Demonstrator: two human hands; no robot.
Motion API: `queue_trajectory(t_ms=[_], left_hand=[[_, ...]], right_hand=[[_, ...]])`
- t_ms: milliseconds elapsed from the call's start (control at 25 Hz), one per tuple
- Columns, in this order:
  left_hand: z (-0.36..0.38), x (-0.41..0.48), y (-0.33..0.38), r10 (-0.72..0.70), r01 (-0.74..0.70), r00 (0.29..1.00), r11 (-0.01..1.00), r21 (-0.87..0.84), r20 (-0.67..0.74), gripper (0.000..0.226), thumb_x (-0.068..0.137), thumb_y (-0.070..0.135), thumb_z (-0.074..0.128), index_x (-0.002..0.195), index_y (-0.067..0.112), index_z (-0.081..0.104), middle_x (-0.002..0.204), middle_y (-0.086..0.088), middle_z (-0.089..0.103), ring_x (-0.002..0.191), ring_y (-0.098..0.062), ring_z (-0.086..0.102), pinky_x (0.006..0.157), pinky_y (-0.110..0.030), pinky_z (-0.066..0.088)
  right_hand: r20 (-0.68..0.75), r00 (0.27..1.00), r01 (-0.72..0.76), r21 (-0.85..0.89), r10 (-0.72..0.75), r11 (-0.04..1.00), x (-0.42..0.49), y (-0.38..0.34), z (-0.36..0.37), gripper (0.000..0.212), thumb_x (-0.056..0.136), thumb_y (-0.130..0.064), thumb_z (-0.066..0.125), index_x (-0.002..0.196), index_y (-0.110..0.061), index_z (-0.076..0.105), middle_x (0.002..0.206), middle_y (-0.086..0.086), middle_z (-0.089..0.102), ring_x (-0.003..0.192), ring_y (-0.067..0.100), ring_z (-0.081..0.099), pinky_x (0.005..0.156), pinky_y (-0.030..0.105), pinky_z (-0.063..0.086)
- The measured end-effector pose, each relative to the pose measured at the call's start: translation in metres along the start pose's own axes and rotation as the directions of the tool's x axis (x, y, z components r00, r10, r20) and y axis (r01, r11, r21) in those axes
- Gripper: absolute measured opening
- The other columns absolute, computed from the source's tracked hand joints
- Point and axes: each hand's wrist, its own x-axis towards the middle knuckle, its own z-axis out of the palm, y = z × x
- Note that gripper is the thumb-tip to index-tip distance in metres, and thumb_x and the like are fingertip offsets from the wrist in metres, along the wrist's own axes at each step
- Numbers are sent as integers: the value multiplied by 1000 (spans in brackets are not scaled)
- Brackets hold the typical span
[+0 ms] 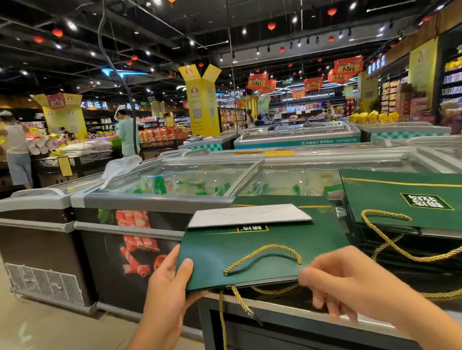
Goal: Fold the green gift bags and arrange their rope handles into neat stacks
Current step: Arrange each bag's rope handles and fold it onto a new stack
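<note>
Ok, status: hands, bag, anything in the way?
Left hand grips green bag by its left edge. Right hand at near edge, grip unclear. Stack of bags alongside, nothing blocking.

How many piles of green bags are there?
2. The front pile is held by the left hand; the right pile lies beside it. Some bags underneath may be hidden.

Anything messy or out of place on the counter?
Yes. Rope handles under the green bag in the left hand dangle over the counter edge, and the right-side stack has loops trailing out untucked.
</note>
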Motion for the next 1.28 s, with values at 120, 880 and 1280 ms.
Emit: queue_trajectory(t_ms=[120, 880, 1280], left_hand=[[-3, 5, -2, 35, -31, 999, 994, 107, -37, 29, 104, 10, 52, 116, 36, 59, 102, 5, 75, 88, -12, 75, 67, -30, 63], [69, 21, 34, 55, -604, 797, 74, 794, 601, 31, 95, 45, 65, 115, 23, 73, 107, 5, 64, 107, -16, 58, 91, -36, 50], [74, 31, 62, -35, -588, 760, 388, 710, 649, 14, 96, 28, 68, 102, 19, 77, 84, -5, 71, 69, -15, 64, 65, -34, 58]], right_hand=[[-365, 880, 230, -235, -305, 944, 10, 14, -6, 11, 97, -22, 66, 89, -20, 74, 70, -5, 72, 58, 7, 65, 57, 15, 48], [-235, 909, 182, -519, -344, 835, 38, 65, 17, 38, 106, -28, 49, 143, -29, 56, 155, 2, 45, 149, 23, 31, 124, 49, 19], [-179, 935, 175, -521, -307, 835, 38, 64, 15, 42, 109, -30, 37, 149, -33, 48, 162, 0, 35, 155, 20, 18, 125, 41, 5]])
